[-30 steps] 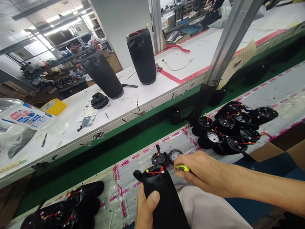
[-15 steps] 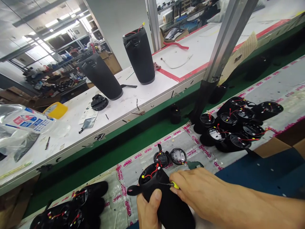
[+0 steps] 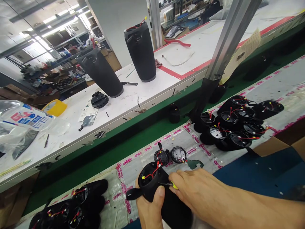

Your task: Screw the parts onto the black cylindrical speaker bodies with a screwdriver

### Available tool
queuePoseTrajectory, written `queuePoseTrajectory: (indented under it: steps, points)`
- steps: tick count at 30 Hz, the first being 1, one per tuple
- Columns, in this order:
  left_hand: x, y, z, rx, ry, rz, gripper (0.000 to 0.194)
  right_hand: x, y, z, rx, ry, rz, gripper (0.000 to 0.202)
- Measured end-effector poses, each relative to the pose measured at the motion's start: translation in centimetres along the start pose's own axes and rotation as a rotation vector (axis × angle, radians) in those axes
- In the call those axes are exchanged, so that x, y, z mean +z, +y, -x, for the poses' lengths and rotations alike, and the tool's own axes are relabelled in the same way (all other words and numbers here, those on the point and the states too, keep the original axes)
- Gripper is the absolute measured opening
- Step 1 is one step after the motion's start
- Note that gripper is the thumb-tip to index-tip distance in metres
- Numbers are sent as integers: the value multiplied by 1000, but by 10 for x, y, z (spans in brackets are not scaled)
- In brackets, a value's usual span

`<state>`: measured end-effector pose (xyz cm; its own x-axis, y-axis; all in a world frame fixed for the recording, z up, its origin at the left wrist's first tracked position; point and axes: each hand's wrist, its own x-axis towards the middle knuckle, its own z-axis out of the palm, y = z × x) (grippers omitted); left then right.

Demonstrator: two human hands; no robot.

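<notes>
A black cylindrical speaker body is gripped low by my left hand, thumb pressed on its fabric side. Its open end faces up and away, showing red wires with yellow and white connectors. A black strap loop sticks out to the left. My right hand is closed around a slim tool with a yellow-green handle. The tool's thin metal tip touches the speaker's side near the rim; its exact kind is not clear. Just beyond lie two round black end caps, one wired, the other pale inside.
Several open speaker bodies stand right and lower left. A white shelf holds two tall speakers, a plastic bottle and a yellow tape roll. A metal post rises at right, near a cardboard box.
My left thumb has moved slightly up and right on the speaker, whose near end has shifted a little left. My right hand keeps the tool at nearly the same spot. The view has shifted slightly.
</notes>
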<state>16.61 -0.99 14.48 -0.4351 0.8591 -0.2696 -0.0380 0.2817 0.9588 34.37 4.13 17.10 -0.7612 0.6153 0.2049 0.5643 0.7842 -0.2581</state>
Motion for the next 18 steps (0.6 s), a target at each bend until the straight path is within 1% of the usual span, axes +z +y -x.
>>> queuePoseTrajectory:
  steps: [3, 5, 8, 10, 13, 15, 18]
  points:
    - [3, 4, 2, 39, 117, -98, 70, 14, -6, 1, 92, 23, 29, 12]
    - [4, 5, 2, 32, 132, -128, 75, 23, -8, 2, 138, 18, 44, 11]
    - [4, 3, 2, 26, 140, -200, 81, 29, -8, 5, 137, -12, 68, 11]
    - [4, 2, 2, 37, 155, -259, 80, 28, -7, 8, 87, -51, 68, 12]
    - [3, -1, 3, 55, 162, -310, 77, 22, -4, 10, -22, -146, 59, 19]
    - [3, -2, 4, 61, 166, -313, 75, 17, -5, 7, -37, -188, 75, 25]
    - [2, -3, 5, 71, 181, -292, 72, 8, -10, -5, -44, -201, 91, 25]
